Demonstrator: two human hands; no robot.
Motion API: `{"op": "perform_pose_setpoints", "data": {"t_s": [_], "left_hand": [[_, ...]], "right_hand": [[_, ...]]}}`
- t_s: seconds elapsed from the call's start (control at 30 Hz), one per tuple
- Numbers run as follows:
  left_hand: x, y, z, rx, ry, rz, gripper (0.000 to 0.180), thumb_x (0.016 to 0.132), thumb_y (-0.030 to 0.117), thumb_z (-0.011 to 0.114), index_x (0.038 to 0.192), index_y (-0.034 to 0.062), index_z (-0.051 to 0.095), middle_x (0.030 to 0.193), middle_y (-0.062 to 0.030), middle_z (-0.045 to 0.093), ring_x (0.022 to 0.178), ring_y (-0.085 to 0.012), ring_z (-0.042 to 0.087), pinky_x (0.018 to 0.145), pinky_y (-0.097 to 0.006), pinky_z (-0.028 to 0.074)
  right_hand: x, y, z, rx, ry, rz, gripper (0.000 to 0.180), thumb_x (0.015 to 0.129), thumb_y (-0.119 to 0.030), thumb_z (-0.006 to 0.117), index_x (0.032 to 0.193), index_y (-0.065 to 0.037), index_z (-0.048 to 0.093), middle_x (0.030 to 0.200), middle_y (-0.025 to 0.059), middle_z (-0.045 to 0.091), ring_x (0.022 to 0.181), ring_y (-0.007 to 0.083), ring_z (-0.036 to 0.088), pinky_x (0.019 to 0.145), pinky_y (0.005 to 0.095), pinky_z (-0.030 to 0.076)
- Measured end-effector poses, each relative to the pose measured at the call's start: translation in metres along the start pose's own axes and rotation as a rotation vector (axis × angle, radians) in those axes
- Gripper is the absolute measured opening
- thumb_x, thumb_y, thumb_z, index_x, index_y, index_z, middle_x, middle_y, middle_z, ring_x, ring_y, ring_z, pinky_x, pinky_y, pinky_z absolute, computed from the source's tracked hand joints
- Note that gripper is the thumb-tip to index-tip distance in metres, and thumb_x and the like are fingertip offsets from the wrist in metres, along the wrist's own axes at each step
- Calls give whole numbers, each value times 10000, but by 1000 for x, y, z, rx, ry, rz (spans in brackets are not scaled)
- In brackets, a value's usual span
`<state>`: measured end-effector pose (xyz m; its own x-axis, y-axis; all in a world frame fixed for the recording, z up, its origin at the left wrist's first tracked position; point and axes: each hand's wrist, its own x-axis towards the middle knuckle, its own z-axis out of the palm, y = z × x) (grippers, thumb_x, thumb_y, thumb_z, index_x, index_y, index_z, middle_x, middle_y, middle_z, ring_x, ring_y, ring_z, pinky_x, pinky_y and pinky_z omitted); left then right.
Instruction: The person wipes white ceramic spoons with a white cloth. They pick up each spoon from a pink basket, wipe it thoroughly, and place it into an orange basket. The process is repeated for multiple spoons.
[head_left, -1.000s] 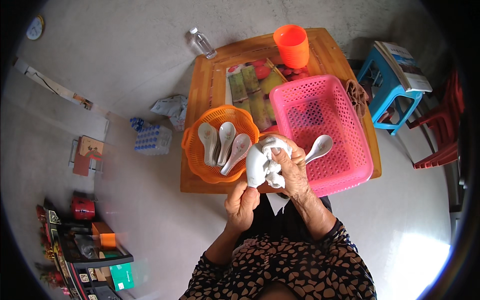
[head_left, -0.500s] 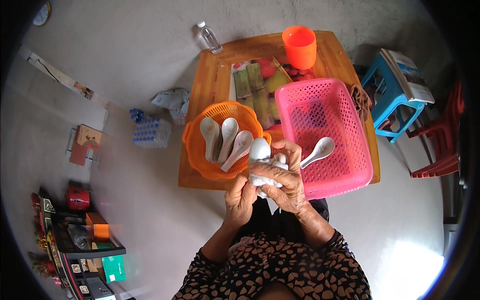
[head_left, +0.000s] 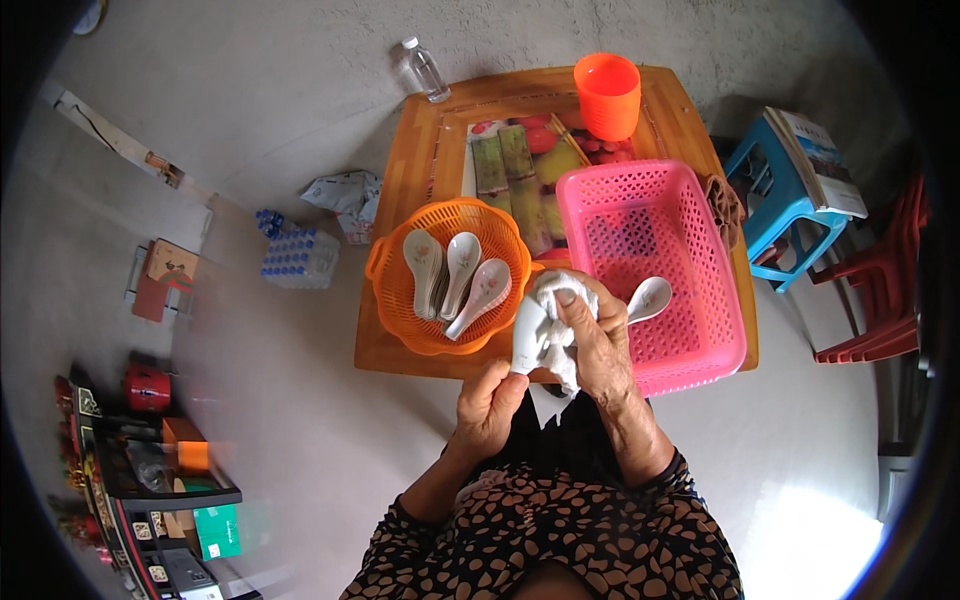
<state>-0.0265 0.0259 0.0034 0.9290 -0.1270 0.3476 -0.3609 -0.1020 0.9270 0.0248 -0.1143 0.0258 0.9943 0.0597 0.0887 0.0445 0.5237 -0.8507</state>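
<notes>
Left fingers [head_left: 509, 392] clamp the near end of a glossy white ceramic spoon [head_left: 526, 338], right fingers [head_left: 575, 311] grip a crumpled white cloth [head_left: 561, 352] against its side between them, where gentle, even pressure seems best

No words or numbers are clear enough to read. Tiny print shows on the magazine [head_left: 815, 158], up and right from the right hand's fingers [head_left: 574, 308]; the green box [head_left: 217, 530], down and left, has small marks.
</notes>
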Motion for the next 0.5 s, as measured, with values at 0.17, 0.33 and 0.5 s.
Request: {"op": "perform_pose_setpoints", "data": {"t_s": [0.17,0.33,0.5], "left_hand": [[-2,-8,3,-288,30,-132,185,987,174,358,977,14,448,601,20,363,473,-54,307,437,-222,312],[6,2,8,-320,133,-243,228,991,241,362,1001,37,463,704,17,430,541,-48,356,472,-208,326],[14,7,6,-90,192,-192,289,994,287,346,1031,36,485,827,-8,497,732,-68,448,632,-224,384]], "right_hand": [[-1,6,9,227,56,199,346,906,-285,570,1091,7,586,904,20,620,788,69,558,653,218,473],[-10,16,9,36,33,270,336,915,-297,556,1072,-3,598,903,8,591,753,67,528,652,219,451],[-18,25,15,-312,-92,-19,295,914,-216,561,1096,14,583,1090,44,495,939,104,503,796,243,429]]}}
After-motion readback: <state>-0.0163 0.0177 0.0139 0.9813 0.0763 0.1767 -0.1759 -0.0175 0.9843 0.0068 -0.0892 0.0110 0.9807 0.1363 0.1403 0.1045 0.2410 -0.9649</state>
